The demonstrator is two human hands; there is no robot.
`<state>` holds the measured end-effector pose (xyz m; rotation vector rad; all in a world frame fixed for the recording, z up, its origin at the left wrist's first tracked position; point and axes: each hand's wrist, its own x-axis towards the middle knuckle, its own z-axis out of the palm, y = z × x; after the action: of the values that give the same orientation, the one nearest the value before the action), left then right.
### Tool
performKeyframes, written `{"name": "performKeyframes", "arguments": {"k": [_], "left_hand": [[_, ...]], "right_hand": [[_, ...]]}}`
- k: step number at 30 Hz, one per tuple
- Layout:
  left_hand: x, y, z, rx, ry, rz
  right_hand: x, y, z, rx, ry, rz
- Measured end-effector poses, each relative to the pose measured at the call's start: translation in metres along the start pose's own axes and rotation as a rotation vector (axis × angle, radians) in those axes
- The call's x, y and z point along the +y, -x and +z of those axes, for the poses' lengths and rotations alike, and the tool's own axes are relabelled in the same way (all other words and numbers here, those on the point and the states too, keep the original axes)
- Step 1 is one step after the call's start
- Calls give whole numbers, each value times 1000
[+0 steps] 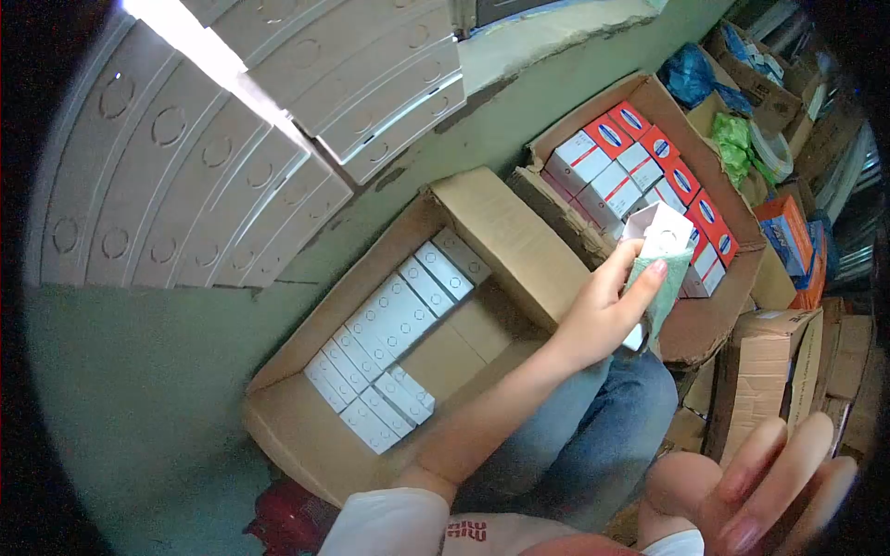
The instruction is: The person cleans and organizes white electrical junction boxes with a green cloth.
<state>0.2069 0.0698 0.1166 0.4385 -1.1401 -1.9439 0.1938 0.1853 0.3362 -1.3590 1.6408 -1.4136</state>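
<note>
My left hand (604, 304) is closed around a white electrical wall box (669, 233) with a round knockout mark and an open hollow end. A green cloth (666, 283) is wrapped partly round that box, under my fingers. Both are held above my knees, in front of a carton of red-and-white packs. Low at the right, close to the camera, my right hand (756, 486) has its fingers apart and slightly curled, with nothing visible in it. Rows of similar white boxes (394, 320) lie inside the open cardboard carton (510, 227) on the left.
A second open carton (579, 116) holds several red-and-white packs (681, 181). Large white panels (176, 157) with round marks stand at upper left by a green wall (436, 144). Boxes and a blue plastic bag (691, 74) crowd the right. A brown carton (769, 371) stands below them.
</note>
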Motion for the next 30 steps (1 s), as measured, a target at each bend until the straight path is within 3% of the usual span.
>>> {"name": "performKeyframes", "arguments": {"k": [3, 6, 8, 10, 11, 13, 16, 19, 24, 30], "left_hand": [[-18, -13, -2, 26, 48, -98], [-52, -25, -6, 86, 73, -115], [-59, -29, -5, 140, 52, -111], [-72, -32, -10, 167, 7, -76], [-79, -32, -12, 178, -15, -59], [-79, -30, -15, 209, -72, -95], [-79, -28, -21, 241, -150, -86], [-84, -26, -26, 287, -164, -175], [-91, -23, -33, 287, -337, -119], [-96, -18, -32, 291, -346, -273]], "right_hand": [[29, -11, -12, -122, -304, -237], [51, -36, -25, -373, -531, -388], [94, -41, -30, -294, -611, -490], [122, -42, -28, -79, -484, -339], [130, -43, -27, 95, -315, -136], [164, -58, -19, 190, 48, 16], [229, -58, -12, 127, 312, -43], [247, -54, -5, 16, 519, -136], [277, -57, 4, 78, 542, -117], [300, -55, 6, 97, 486, 6]]}}
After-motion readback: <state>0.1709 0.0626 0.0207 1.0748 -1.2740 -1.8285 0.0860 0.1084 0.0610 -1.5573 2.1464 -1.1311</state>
